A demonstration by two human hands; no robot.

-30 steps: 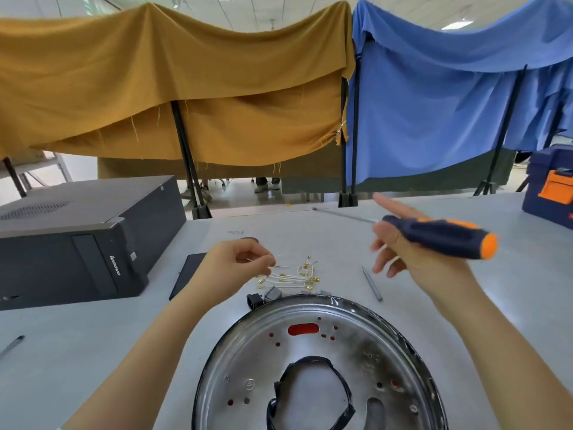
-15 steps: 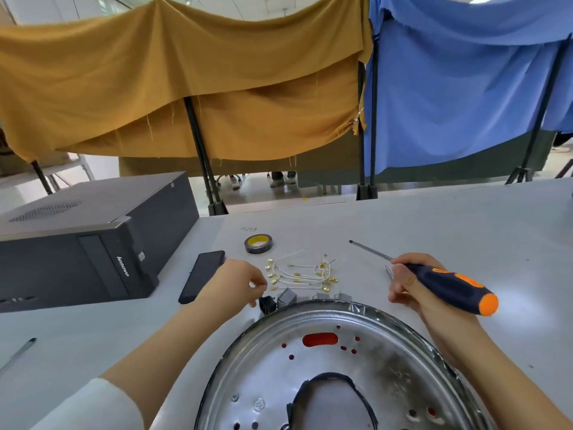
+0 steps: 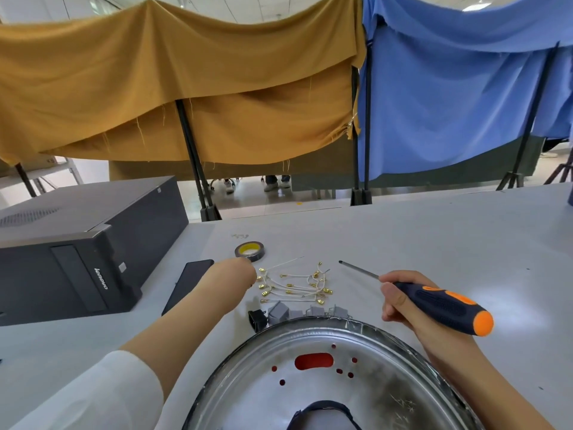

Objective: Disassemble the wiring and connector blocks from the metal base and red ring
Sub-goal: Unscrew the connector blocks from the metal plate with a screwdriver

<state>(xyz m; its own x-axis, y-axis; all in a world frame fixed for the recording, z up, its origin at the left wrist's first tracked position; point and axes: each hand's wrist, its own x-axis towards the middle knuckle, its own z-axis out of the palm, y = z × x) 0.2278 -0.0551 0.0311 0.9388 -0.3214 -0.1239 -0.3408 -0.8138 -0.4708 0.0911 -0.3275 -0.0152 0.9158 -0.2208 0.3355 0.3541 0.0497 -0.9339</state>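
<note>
Gripping the screwdriver [image 3: 434,301] idle at 3 o'clock, right hand [image 3: 400,297] waits; left hand [image 3: 231,274], grip hidden, reaches toward loose wires [image 3: 294,285] at 12 o'clock, beyond metal base [image 3: 325,383].

we cannot see the fingers of the left hand [image 3: 235,274]; only its back shows, at nine o'clock of the wires [image 3: 294,285]. the metal base [image 3: 325,383] is cut off at six o'clock by the frame edge. it hides the lower parts of the grey connector blocks [image 3: 279,311] at its twelve o'clock rim.
</note>
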